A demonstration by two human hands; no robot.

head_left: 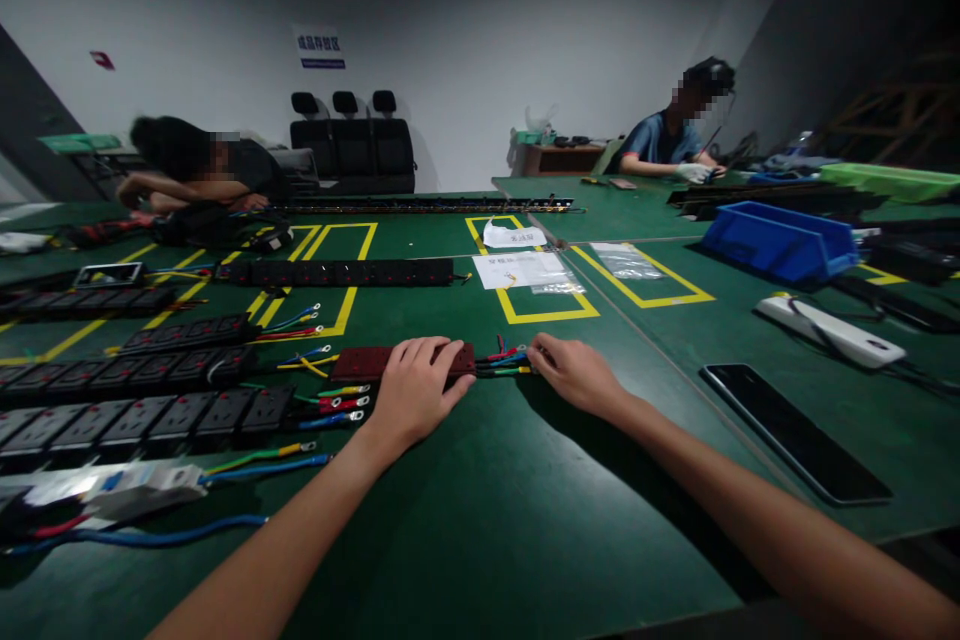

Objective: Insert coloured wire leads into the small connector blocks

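Observation:
My left hand [421, 382] lies over a dark red socket block [356, 363], its fingers across the top and the thumb along the near edge. Wires with ring terminals [319, 356] stick out of the block's left end. From the right end run red, blue and yellow-green wires [504, 361]. At their tips, the thumb and fingers of my right hand [574, 372] are pinched together on the wire ends; the exact terminal between them is partly hidden.
Black socket strips [127, 425] with loose wire ends fill the left side. Another black strip [337, 272] lies beyond. To the right are a phone [795, 435], a white power strip [829, 332] and a blue bin [780, 242]. Two people sit across the green table [480, 540].

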